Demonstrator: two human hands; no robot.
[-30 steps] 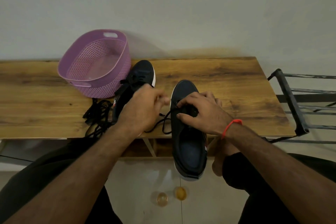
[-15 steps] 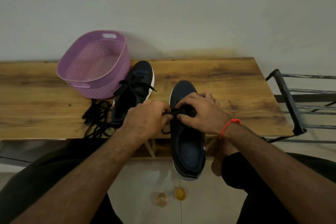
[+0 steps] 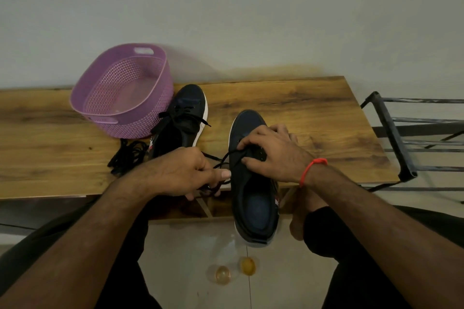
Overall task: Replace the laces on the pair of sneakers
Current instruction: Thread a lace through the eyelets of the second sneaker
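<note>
Two dark sneakers with white soles lie on a wooden bench (image 3: 313, 113). The left sneaker (image 3: 184, 120) has its black lace tied and rests beside the basket. The right sneaker (image 3: 253, 198) overhangs the bench's front edge, heel toward me. My right hand (image 3: 273, 153) grips its eyelet area and pinches the black lace (image 3: 222, 162) there. My left hand (image 3: 185, 173) holds the loose end of that lace, just left of the shoe. A pile of spare black laces (image 3: 128, 155) lies left of the left sneaker.
A purple plastic basket (image 3: 123, 90) stands at the back left of the bench, against the wall. A dark metal rack (image 3: 401, 138) stands to the right of the bench. Two small yellowish round objects (image 3: 234, 269) lie on the tiled floor between my knees.
My left hand has moved back toward me and a little left, drawing the lace out from the right sneaker. My right hand has stayed on the eyelets.
</note>
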